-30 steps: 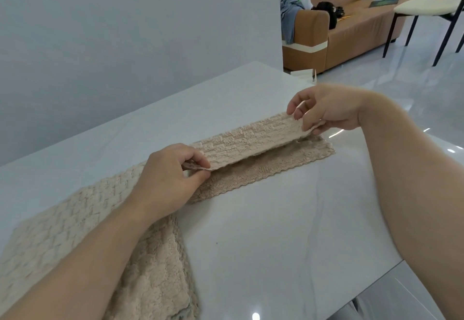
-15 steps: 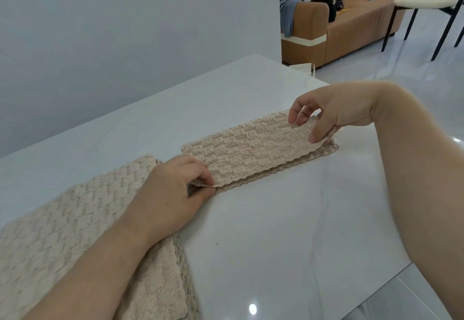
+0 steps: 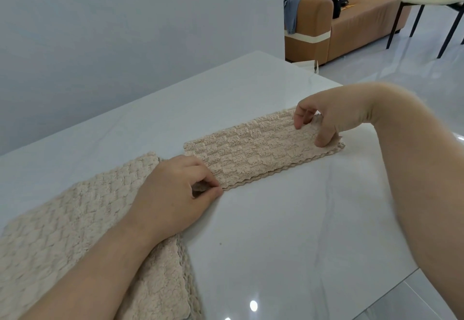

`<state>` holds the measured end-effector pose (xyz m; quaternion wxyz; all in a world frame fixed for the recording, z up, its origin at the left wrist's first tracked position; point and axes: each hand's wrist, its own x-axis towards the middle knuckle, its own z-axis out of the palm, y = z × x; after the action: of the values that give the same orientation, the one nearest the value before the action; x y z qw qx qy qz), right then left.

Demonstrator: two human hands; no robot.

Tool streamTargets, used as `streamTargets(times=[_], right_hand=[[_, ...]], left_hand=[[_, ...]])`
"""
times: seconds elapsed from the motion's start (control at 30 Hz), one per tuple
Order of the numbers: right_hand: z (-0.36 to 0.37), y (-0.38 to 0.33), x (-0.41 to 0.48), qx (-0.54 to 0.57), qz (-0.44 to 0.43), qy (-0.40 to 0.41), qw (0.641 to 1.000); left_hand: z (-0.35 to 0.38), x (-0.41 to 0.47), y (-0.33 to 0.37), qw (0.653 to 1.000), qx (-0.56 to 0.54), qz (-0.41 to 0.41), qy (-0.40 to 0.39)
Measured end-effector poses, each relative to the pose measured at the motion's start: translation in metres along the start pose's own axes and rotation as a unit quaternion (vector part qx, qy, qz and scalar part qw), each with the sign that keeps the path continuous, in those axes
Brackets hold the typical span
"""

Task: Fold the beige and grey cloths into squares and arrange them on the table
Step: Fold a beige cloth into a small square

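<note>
Soft, floppy beige cloth (image 3: 256,154) stretched between left hand (image 3: 175,194) and right hand (image 3: 324,121) — each pinches an end; corners likely grip best.

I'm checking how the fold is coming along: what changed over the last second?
On the folded cloth, the raised top layer came down toward the person and now lies flat on the bottom layer, front edges nearly matched. The left hand and right hand moved down with it and keep their grip on its two ends. The second cloth under the left forearm stayed put.
</note>
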<state>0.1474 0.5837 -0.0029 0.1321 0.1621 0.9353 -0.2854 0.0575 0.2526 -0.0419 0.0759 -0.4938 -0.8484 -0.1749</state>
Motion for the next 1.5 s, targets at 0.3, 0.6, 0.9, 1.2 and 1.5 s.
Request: streamTargets(times=[0.3,0.6,0.9,1.2,1.5], right_hand=[[0.008,-0.028,-0.003,-0.177,0.047,0.117,0.976],[0.068,-0.063,0.038,-0.182,-0.147,0.198,0.952],[0.093,-0.041,0.03,-0.201,-0.088,0.124,0.968],[0.081,-0.024,0.036,-0.157,0.002,0.151,0.976],[0.065,-0.004,0.037,-0.12,0.122,0.155,0.973]], left_hand=[[-0.01,0.015,0.02,0.998,0.053,-0.038,-0.007],[0.033,0.089,0.028,0.984,0.037,-0.16,-0.067],[0.062,0.082,0.022,0.973,0.056,-0.187,-0.123],[0.055,0.077,0.016,0.955,0.063,-0.246,-0.15],[0.05,0.079,0.013,0.917,0.05,-0.358,-0.168]])
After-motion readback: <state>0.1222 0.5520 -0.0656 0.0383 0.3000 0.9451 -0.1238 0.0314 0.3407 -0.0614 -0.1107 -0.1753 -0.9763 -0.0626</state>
